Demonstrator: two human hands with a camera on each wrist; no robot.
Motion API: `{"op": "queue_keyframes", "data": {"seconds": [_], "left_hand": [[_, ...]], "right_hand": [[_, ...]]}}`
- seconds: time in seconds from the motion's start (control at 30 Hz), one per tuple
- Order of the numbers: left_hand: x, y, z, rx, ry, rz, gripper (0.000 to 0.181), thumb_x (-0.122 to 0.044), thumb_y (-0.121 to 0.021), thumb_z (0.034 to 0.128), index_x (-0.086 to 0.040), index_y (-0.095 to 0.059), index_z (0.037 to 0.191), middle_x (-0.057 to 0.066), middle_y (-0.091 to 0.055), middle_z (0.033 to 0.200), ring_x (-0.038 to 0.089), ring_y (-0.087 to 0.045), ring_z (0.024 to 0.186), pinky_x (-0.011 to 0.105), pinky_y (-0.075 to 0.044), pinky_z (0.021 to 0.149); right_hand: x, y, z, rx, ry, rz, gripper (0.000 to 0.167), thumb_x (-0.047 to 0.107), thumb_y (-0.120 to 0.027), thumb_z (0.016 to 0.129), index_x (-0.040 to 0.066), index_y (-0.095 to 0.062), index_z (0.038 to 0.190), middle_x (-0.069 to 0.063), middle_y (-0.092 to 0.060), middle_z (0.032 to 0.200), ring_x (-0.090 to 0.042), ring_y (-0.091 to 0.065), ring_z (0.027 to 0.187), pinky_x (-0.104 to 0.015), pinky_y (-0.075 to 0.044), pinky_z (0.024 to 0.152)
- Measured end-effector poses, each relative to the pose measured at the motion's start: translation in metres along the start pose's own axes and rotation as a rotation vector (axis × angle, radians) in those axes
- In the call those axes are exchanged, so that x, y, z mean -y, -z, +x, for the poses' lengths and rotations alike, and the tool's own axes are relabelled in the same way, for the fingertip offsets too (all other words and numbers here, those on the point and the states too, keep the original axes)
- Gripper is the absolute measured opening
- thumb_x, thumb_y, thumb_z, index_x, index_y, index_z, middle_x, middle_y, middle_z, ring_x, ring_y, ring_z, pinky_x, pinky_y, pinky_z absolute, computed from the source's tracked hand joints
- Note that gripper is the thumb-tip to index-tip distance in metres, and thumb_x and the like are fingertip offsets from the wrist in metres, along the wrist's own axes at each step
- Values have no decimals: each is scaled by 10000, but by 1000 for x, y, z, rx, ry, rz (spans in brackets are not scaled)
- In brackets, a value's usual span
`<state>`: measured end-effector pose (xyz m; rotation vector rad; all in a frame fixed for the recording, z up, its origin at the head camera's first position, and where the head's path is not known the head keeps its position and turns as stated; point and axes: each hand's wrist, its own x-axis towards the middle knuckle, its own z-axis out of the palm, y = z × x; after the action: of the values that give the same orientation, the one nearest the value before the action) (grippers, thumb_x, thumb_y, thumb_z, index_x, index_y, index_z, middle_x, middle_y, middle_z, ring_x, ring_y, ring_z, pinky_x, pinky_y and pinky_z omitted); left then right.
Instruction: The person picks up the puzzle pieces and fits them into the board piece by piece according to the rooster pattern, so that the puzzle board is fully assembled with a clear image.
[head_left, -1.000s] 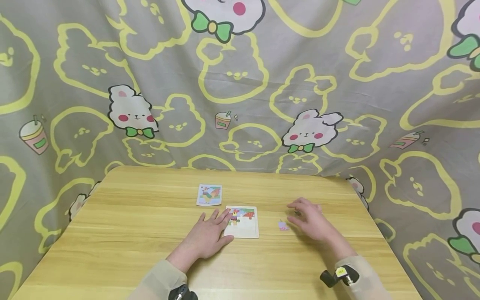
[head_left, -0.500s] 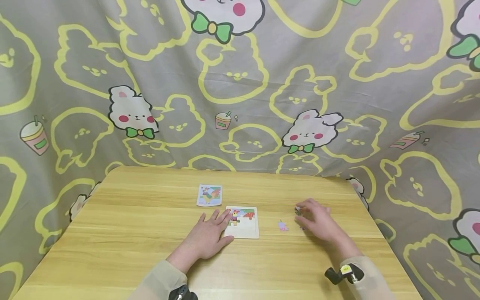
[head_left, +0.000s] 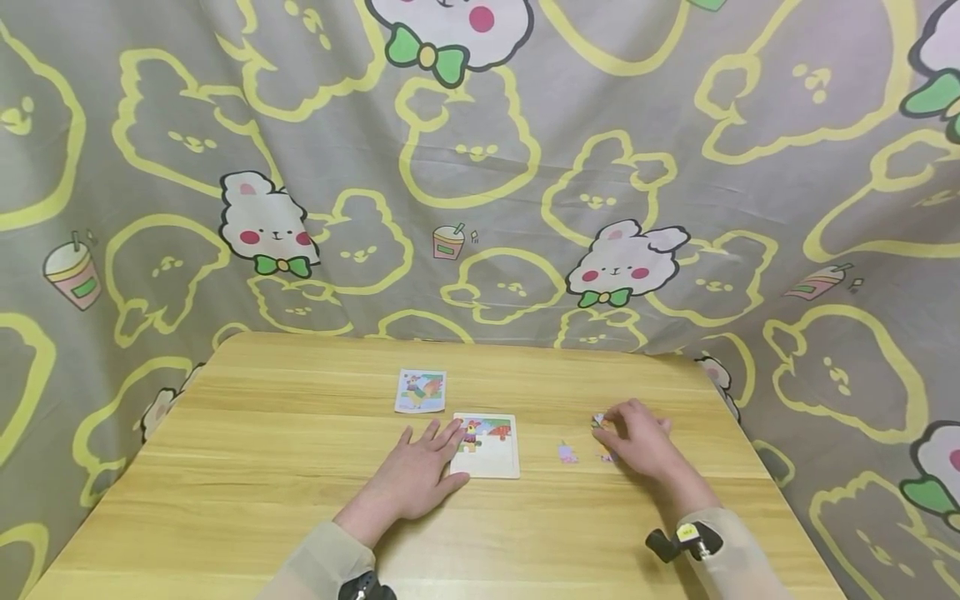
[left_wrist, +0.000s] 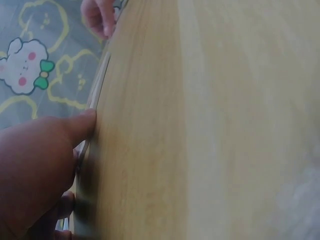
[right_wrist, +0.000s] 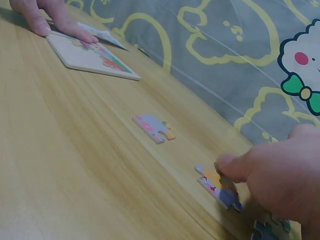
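Note:
My left hand (head_left: 420, 468) lies flat with its fingertips over the left side of a white puzzle board (head_left: 497, 463). Colourful pieces fill the board's upper part and some of its left side. In the left wrist view, the left thumb (left_wrist: 80, 126) rests along the board's edge. My right hand (head_left: 643, 437) bends its fingers over several loose puzzle pieces. In the right wrist view, its thumb tip is close above an orange and lilac puzzle piece (right_wrist: 216, 186); whether it pinches one is hidden. Dark green pieces (right_wrist: 270, 227) lie beneath the hand.
A lilac and pink puzzle piece (head_left: 567, 453) lies apart, between the board and the right hand. Behind the board sits a picture card (head_left: 421, 392) with a rooster. The wooden table (head_left: 300, 417) ends at a patterned grey cloth (head_left: 510, 192).
My right hand has shifted rightward over the loose pieces, and more of them show beside its fingers. My left hand has stayed on the board.

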<state>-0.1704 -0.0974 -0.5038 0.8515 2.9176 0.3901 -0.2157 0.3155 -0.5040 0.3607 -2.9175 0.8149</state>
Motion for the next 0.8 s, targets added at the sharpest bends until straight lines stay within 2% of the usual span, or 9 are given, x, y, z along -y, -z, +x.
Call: {"op": "queue_keyframes", "data": {"seconds": [0.13, 0.23, 0.3, 0.37, 0.43, 0.47, 0.67, 0.8], "left_hand": [[0, 0, 0, 1, 3, -7, 742, -559, -466, 1094, -86, -361, 1656, 57, -311, 1715, 391, -292, 1556, 708, -241, 1194], [0, 0, -1, -1, 3, -9, 741, -557, -470, 1093, -87, -362, 1656, 57, -315, 1714, 392, -291, 1555, 710, -239, 1193], [0, 0, -1, -3, 2, -10, 742, -558, -471, 1093, -86, -363, 1655, 57, -319, 1712, 392, -293, 1555, 713, -239, 1192], [0, 0, -1, -4, 1, -7, 745, -562, -468, 1093, -88, -358, 1657, 54, -316, 1712, 389, -293, 1555, 713, -239, 1192], [0, -1, -1, -7, 0, -3, 750, -567, -464, 1093, -86, -355, 1658, 53, -314, 1712, 386, -295, 1554, 714, -241, 1190], [0, -1, -1, -8, 0, -3, 752, -569, -463, 1093, -85, -353, 1658, 53, -313, 1712, 385, -296, 1554, 714, -241, 1190], [-1, 0, -1, -10, 0, -9, 742, -556, -476, 1092, -81, -368, 1652, 60, -326, 1707, 392, -304, 1550, 713, -243, 1190], [-1, 1, -1, -9, 1, -14, 736, -548, -477, 1093, -78, -371, 1650, 67, -328, 1707, 397, -303, 1550, 709, -246, 1192]], "right_hand": [[-1, -1, 2, 7, -13, 6, 379, 330, -802, 967, 25, -690, 1163, -103, -639, 1158, -376, -594, 1129, -625, -242, 912], [-2, -2, 4, 11, -16, 54, 339, 287, -818, 957, 43, -676, 1143, -77, -652, 1101, -334, -611, 1039, -640, -279, 926], [-2, -3, 6, 16, -17, 95, 317, 245, -826, 951, 51, -662, 1140, -43, -657, 1032, -273, -616, 941, -569, -380, 920], [-2, -4, 7, 16, -13, 144, 301, 192, -832, 943, 54, -654, 1143, -13, -652, 960, -212, -603, 845, -428, -489, 823], [-2, -5, 7, 14, 2, 185, 294, 144, -833, 936, 52, -655, 1150, 9, -645, 918, -172, -600, 794, -322, -531, 690], [-2, -6, 7, 8, 13, 194, 287, 119, -831, 932, 52, -660, 1153, 17, -645, 907, -161, -602, 784, -293, -528, 678], [-1, -8, 6, -25, 88, 214, 281, 25, -806, 929, 21, -701, 1190, 15, -675, 915, -130, -644, 785, -262, -561, 684], [1, -7, 5, -29, 72, 227, 318, 4, -771, 950, -3, -709, 1262, 2, -688, 937, -133, -657, 799, -261, -567, 680]]}}
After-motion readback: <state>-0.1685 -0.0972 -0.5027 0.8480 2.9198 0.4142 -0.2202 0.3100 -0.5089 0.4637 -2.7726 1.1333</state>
